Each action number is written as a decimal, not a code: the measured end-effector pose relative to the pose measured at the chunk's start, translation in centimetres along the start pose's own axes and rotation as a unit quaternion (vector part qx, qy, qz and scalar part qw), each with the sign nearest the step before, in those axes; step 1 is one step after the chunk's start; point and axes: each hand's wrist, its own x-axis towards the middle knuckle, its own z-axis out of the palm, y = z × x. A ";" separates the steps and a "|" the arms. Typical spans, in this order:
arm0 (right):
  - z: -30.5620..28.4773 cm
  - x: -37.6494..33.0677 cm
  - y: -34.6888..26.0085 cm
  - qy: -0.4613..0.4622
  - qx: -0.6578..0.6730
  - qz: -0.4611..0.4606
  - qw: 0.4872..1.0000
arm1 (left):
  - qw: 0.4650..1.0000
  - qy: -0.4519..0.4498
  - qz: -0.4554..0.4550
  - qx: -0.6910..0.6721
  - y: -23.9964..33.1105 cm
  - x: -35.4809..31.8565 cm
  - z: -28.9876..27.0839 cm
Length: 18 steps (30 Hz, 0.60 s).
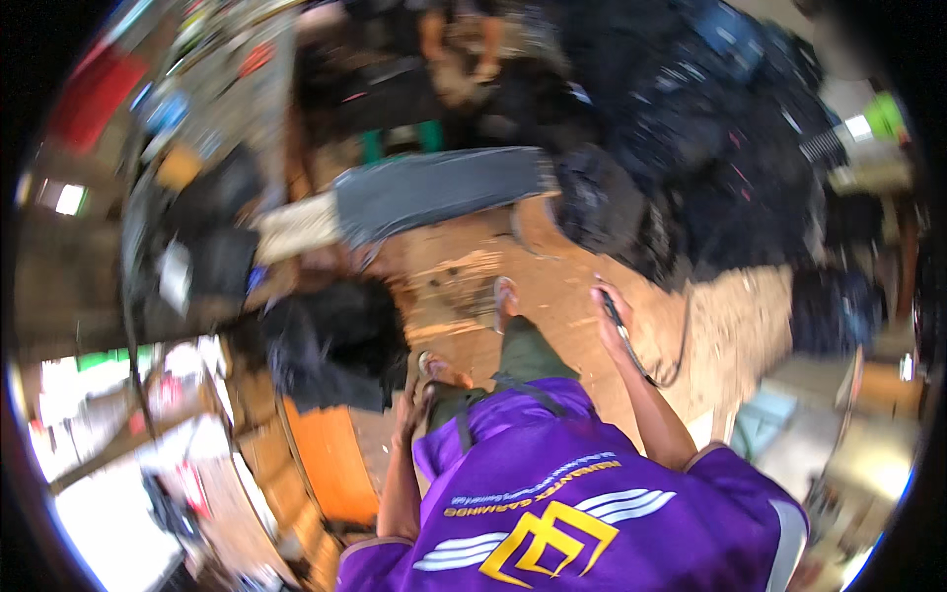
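My right hand [614, 314] is out in front and to the right, its fingers closed round a slim black corded tool [613, 309] with a thin tip pointing forward. From the tool's back end a dark cord [681, 360] loops over the floor and runs up toward a dark heap. Low at my left side hangs my left hand [416, 400], close to my leg and a bundle of black cloth [335, 340]. Motion smears its fingers, so I cannot make out whether it holds anything.
Ahead lies a long board covered in grey cloth [444, 192]. A large heap of dark garments [710, 148] fills the far right. Another person's hands [462, 59] are at work beyond the board. An orange panel [330, 459] stands at the left, and a cluttered table [237, 89] at the far left.
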 end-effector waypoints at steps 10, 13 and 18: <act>-3.4 19.6 13.2 0.089 0.020 0.148 0.985 | 0.957 -0.089 0.214 0.174 29.1 21.9 14.0; -4.3 26.9 17.2 0.097 0.045 0.128 0.986 | 0.978 -0.060 0.195 0.049 39.1 33.2 26.2; -8.1 33.6 23.3 0.106 0.032 0.127 0.986 | 0.951 -0.162 -0.037 -0.259 52.0 48.7 45.6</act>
